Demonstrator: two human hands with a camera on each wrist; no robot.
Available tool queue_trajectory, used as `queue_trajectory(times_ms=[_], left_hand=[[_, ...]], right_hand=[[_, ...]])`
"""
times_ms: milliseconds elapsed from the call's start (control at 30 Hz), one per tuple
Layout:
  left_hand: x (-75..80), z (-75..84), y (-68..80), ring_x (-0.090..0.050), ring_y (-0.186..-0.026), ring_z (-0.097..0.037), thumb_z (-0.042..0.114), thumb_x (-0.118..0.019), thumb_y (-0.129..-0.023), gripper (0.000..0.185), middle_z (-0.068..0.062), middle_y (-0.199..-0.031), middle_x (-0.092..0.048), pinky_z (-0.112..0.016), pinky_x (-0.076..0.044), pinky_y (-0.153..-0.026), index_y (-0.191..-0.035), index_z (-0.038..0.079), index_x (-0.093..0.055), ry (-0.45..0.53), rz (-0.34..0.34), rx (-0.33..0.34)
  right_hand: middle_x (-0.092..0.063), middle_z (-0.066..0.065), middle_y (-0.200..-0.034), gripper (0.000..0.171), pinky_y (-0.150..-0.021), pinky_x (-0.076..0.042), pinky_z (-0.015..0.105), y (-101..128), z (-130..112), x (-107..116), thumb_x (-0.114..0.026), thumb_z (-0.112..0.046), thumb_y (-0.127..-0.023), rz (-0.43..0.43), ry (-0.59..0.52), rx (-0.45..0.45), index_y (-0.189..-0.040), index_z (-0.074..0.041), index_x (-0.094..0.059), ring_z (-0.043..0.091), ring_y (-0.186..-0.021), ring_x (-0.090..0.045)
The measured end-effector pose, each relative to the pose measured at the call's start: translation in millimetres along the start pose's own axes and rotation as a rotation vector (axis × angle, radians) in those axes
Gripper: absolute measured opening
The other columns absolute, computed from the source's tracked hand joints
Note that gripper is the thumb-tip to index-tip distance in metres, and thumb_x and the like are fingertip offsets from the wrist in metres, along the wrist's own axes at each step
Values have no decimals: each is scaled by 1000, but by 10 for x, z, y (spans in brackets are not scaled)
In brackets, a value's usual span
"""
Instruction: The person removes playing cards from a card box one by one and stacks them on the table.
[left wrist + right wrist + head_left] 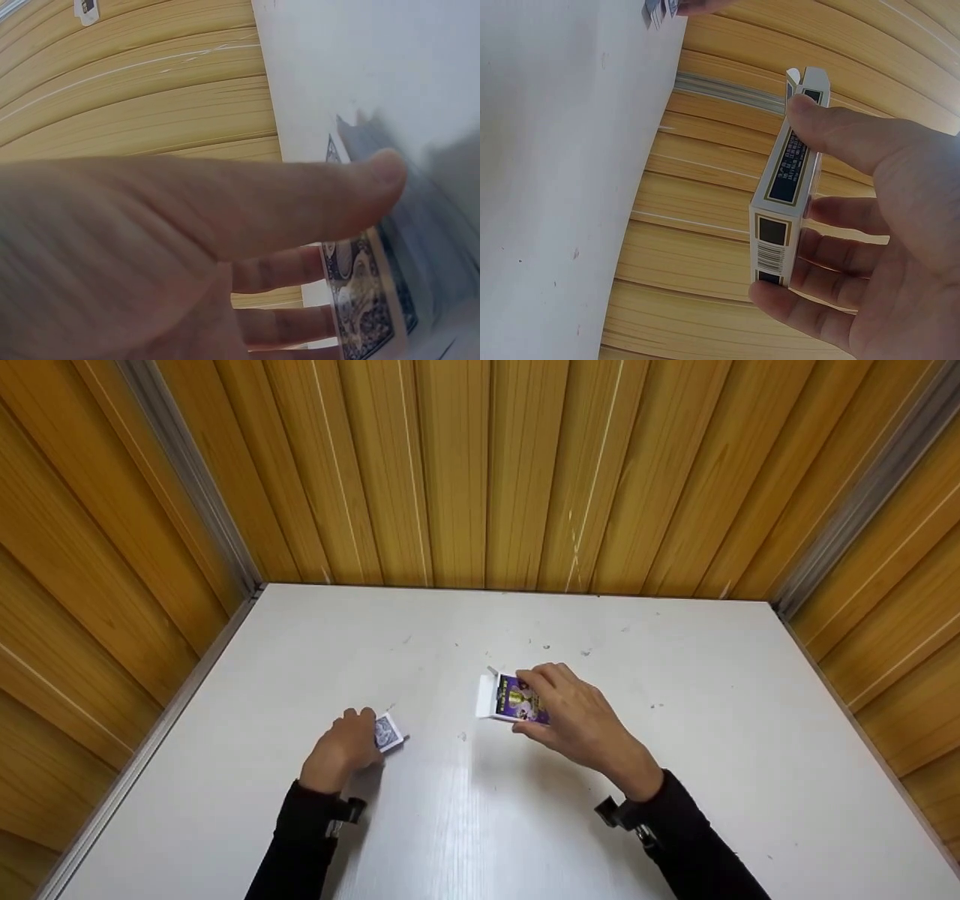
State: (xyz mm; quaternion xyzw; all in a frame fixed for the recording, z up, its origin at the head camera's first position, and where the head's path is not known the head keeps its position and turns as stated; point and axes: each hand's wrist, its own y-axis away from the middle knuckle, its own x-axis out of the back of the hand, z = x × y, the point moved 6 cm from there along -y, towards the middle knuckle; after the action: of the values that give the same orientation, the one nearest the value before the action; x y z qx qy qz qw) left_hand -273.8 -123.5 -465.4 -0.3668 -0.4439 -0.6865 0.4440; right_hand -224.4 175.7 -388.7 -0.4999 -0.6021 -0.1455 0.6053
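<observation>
My left hand [343, 746] grips a stack of playing cards [387, 733] low over the left part of the table. In the left wrist view the thumb lies across the edge of the cards [358, 300], fingers behind, and their ornate dark back pattern shows. My right hand [581, 716] holds a card box [517, 699], purple and yellow on its face, with a white flap standing open at its left end. Seen from the right wrist, the thumb presses one narrow side of the box [784, 180] and the fingers wrap the other side; a barcode marks its end.
The white table [420, 825] carries small dark scuffs and specks. Yellow wood-patterned panels [450, 472] rise behind it and on both sides, with grey metal posts [195, 472] at the corners.
</observation>
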Motion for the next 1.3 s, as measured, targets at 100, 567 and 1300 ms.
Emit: queue_trajectory(times_ms=[100,567,1300], left_hand=[[-3,-3,-12,-55,-90,-34,1,-83,-79,54,-21,-98,-51,-54,-53,-82,-121,-14,-52,8,18,-6],[-20,8,-14,-51,-94,-35,3,-82,-81,52,-23,-101,-50,-53,-52,-83,-119,-16,-52,-11,46,-16],[-64,46,-43,-49,-87,-32,7,-78,-83,42,-22,-95,-51,-48,-52,-74,-109,-19,-59,-96,112,-10]], right_hand=[[-62,8,-121,66,-73,-53,36,0,-1,2,-88,-36,-83,-3,-2,-5,-135,-5,-61,22,-106,-59],[-62,8,-122,67,-74,-53,35,4,-6,0,-87,-36,-84,-19,-3,-8,-136,-5,-60,22,-106,-58],[-62,9,-122,68,-74,-53,34,4,-30,-26,-89,-35,-82,-15,-4,2,-136,-5,-61,22,-104,-59]])
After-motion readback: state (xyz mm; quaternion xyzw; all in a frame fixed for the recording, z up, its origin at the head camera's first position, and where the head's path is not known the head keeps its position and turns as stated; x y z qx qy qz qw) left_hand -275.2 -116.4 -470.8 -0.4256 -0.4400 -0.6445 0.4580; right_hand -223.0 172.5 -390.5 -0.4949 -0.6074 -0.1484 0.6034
